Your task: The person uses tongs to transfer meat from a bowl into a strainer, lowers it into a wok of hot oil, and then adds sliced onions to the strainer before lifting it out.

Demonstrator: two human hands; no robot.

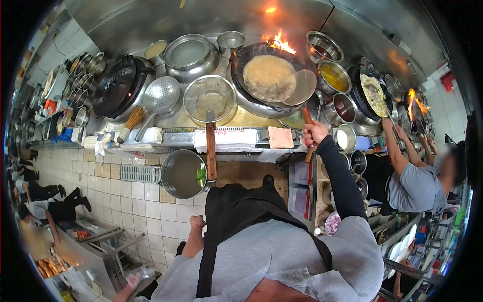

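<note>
Two bare hands belong to the wearer in the head view. The right hand [316,135] has its fingers closed around the wooden handle of a mesh strainer [300,89], whose round head overlaps the right side of a large wok [235,73]; pale, foamy liquid [267,78] fills the wok, and flames [280,42] rise at its far rim. The left hand [197,221] hangs low beside the black apron [229,209]; I cannot tell how its fingers stand. Steel bowls crowd the wok's right side, among them one of yellow liquid [335,76] and one of dark red liquid [343,108]. Left of the wok lie a second strainer [209,95], its handle jutting over the counter edge and across the rim of a deep pot [176,173] with green leaves [201,175] inside, a perforated ladle [162,94] and a bamboo brush [135,118]. A folded pink cloth [280,137] lies near the right hand. Farther right, a co-worker [417,176] reaches toward another wok [356,93] of pale food.
</note>
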